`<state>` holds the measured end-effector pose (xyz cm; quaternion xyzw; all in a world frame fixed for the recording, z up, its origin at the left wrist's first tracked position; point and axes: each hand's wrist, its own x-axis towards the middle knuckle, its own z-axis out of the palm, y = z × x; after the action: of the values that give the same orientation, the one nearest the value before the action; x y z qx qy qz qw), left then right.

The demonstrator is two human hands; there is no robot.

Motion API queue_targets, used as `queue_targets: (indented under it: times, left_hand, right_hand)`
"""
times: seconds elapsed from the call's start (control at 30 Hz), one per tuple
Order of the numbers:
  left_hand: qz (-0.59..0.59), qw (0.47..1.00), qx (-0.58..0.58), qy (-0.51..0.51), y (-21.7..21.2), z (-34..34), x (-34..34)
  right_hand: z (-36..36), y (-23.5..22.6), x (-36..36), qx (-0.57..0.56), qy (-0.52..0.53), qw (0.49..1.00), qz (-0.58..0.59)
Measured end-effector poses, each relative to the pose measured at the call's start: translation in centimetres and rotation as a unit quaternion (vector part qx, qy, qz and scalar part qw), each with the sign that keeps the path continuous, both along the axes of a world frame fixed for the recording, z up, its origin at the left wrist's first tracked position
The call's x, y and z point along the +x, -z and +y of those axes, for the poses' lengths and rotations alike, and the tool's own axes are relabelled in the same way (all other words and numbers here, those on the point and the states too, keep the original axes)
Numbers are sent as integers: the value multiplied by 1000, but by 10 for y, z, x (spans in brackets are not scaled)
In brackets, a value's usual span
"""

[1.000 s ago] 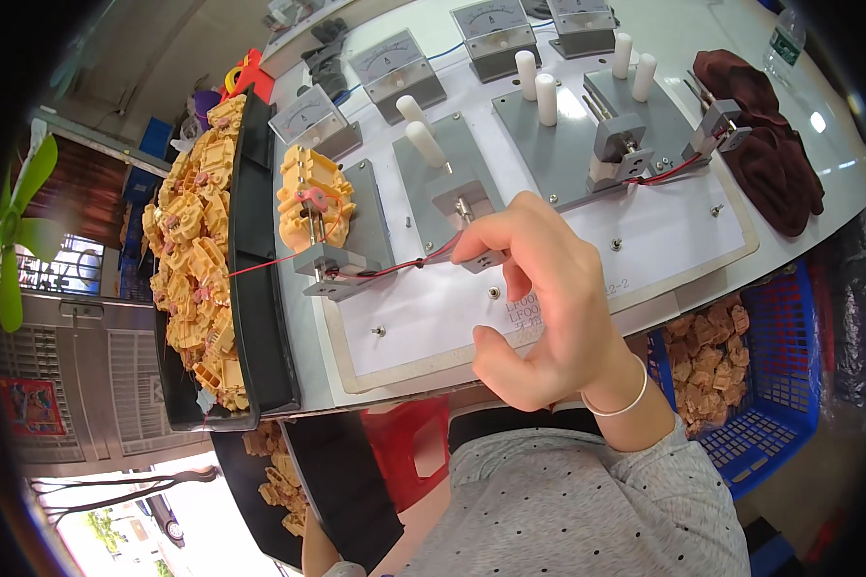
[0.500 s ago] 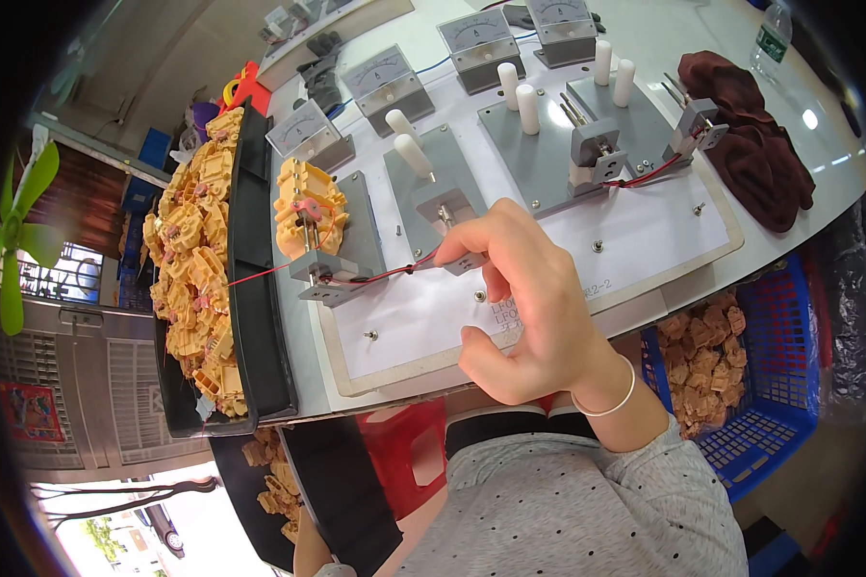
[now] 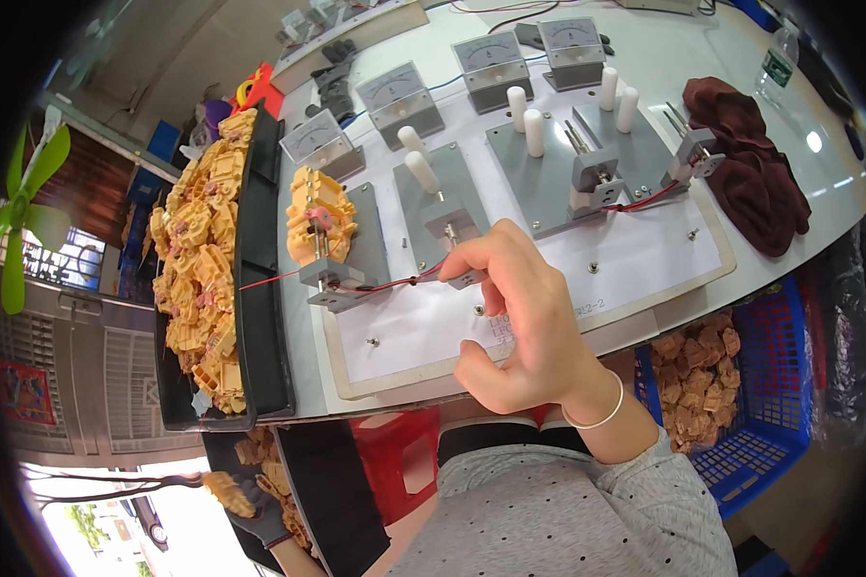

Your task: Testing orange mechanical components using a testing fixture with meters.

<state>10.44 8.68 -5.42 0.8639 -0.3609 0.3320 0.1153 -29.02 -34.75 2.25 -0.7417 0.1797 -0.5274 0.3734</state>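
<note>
My right hand (image 3: 524,332) hovers over the white board (image 3: 394,370), thumb and index finger apart. Its index fingertip reaches the grey block of the middle test fixture (image 3: 447,231), which has two white pegs; the hand hides part of that block. Nothing shows between its fingers. At the lower left my left hand (image 3: 263,519), in a grey glove, grips a yellow plastic part (image 3: 228,494) above a black bin. On the left fixture (image 3: 361,231) sits another yellow plastic housing (image 3: 318,216), against metal pins wired in red and black.
A black tray (image 3: 265,337) heaped with yellow parts stands left of the board. Analog meters (image 3: 399,101) line the back. Two more pegged fixtures (image 3: 548,188), a dark red cloth (image 3: 746,173) and a bottle (image 3: 776,67) are to the right. Below is a blue basket (image 3: 775,413) of parts.
My left hand has come out from the lower black bin with a yellow plastic part, moving up and left. My right hand stays at the middle fixture. The view has shifted slightly.
</note>
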Motion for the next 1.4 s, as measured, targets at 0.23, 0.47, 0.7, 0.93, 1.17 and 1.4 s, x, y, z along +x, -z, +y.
queue_targets:
  times: [0.23,0.47,0.7,0.93,1.17,1.4]
  left_hand:
    - [667,684,-109,275,-123,-150,-111]
    - [748,586,-7,312,-174,-285,-184]
    - [519,700,-127,474,-183,-385,-193]
    - [151,863,180,447,-188,-472,-212]
    - [91,830,375,402,-188,-484,-227]
    - [255,755,297,526,-161,-478,-194]
  right_hand:
    - [3,-2,0,5,-18,1000,-13]
    - [5,3,-3,13,21,1000,-18]
    - [4,1,-5,25,-9,1000,-7]
    - [3,2,-5,-4,0,1000,13]
    - [4,3,-6,-1,-9,1000,8]
    - [9,-5,-1,33,-26,999,11]
